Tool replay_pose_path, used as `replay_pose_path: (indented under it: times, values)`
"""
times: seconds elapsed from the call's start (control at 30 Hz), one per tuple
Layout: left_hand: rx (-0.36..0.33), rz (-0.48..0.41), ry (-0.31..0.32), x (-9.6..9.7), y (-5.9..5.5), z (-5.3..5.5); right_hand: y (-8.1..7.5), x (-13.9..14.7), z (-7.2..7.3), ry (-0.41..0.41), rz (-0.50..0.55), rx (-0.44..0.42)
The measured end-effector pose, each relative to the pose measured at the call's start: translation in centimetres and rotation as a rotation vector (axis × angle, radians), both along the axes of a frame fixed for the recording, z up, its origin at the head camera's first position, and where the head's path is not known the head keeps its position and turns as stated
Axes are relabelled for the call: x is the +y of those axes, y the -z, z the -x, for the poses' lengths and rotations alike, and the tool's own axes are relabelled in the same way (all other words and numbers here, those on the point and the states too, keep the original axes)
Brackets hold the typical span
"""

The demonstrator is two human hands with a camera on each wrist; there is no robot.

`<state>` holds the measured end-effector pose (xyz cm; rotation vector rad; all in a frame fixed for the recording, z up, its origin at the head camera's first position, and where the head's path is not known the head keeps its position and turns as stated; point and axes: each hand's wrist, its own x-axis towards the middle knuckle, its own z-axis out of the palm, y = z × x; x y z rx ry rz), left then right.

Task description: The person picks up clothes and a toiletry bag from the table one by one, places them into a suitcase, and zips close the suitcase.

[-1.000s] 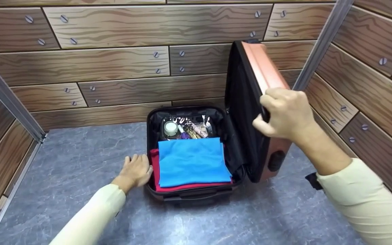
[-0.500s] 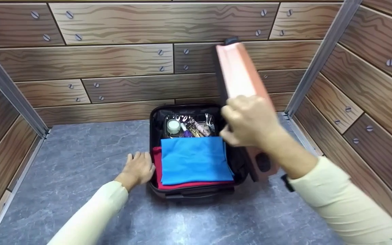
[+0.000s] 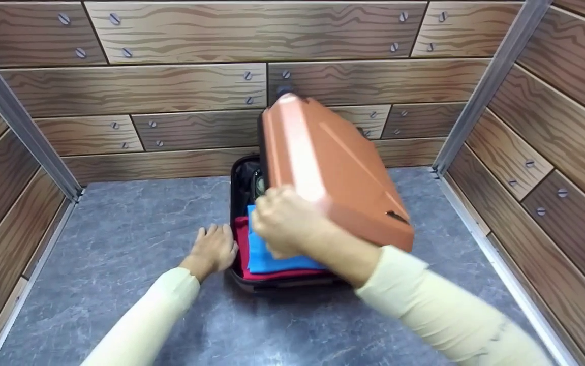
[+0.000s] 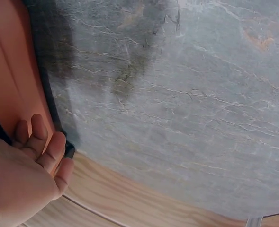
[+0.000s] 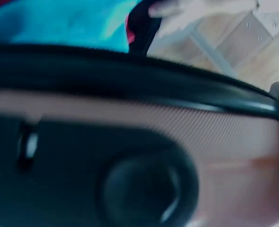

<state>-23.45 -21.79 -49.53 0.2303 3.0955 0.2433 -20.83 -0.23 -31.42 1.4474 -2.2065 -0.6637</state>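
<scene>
In the head view, an orange hard-shell suitcase lid (image 3: 348,168) leans partway over the suitcase's black-rimmed base (image 3: 239,168). My right hand (image 3: 289,221) grips the lid's free edge. Folded blue cloth (image 3: 272,259) lies on red cloth (image 3: 242,241) in the base, both partly covered by the lid and right arm. Only a sliver of a clear pouch (image 3: 258,184) shows behind them. My left hand (image 3: 214,249) rests against the base's left side; in the left wrist view its loosely bent fingers (image 4: 50,151) are by the orange shell (image 4: 16,61).
The suitcase lies on a grey marbled floor (image 3: 140,229). Wood-plank-patterned walls (image 3: 180,86) stand behind it and on both sides, with metal posts (image 3: 495,81) at the corners. Floor extends left, right and in front of the suitcase.
My right hand has swung the lid leftward and down from nearly upright, so it now covers much of the base and pouch. My left hand has stayed at the suitcase's left side.
</scene>
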Motion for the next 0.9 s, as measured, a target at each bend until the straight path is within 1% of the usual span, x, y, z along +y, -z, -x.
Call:
replay_pose_path:
  times: [0.1, 0.17, 0.27, 0.33, 0.4, 0.5, 0.53, 0.6, 0.67, 0.73, 0.77, 0.83, 0.9]
  values:
    - [-0.002, -0.007, -0.002, -0.3, 0.1, 0.0, 2.0, -2.6, -0.3, -0.03, -0.046, 0.006]
    - [-0.003, -0.007, 0.009, -0.4, 0.2, -0.1, 3.4, -4.1, -0.5, -0.046, -0.078, 0.011]
    - [0.025, -0.019, 0.047, -0.5, 0.1, -0.3, 5.5, -5.9, -0.6, -0.077, -0.121, 0.033]
    - [0.047, -0.054, 0.056, -0.5, 0.3, -0.3, 6.8, -6.8, -0.7, -0.096, -0.151, 0.041]
    - [0.061, -0.1, 0.041, -0.5, 0.5, -0.2, 8.2, -7.5, -0.7, -0.114, -0.188, 0.058]
    - [0.05, -0.18, -0.007, -0.3, 1.2, 0.4, 10.1, -8.2, -0.9, -0.129, -0.248, 0.066]
    - [0.05, -0.196, -0.016, -0.2, 1.4, 0.5, 10.8, -8.4, -1.0, -0.15, -0.261, 0.07]
    - [0.048, -0.209, -0.014, -0.2, 1.6, 0.7, 11.9, -8.6, -1.1, -0.21, -0.28, 0.066]
    - [0.052, -0.21, 0.002, -0.3, 1.6, 0.7, 12.4, -8.4, -1.2, -0.284, -0.245, 0.013]
    - [0.043, -0.206, 0.014, -0.4, 1.5, 0.5, 12.0, -7.9, -1.2, -0.365, -0.165, -0.035]
    - [0.032, -0.199, 0.013, -0.5, 1.5, 0.5, 11.6, -7.5, -1.1, -0.398, -0.101, -0.074]
    - [0.016, -0.205, -0.005, -0.6, 1.4, 0.4, 10.4, -6.3, -0.6, -0.474, 0.068, -0.158]
    - [-0.007, -0.198, -0.02, -0.7, 1.2, 0.4, 9.4, -4.6, 0.5, -0.565, 0.252, -0.185]
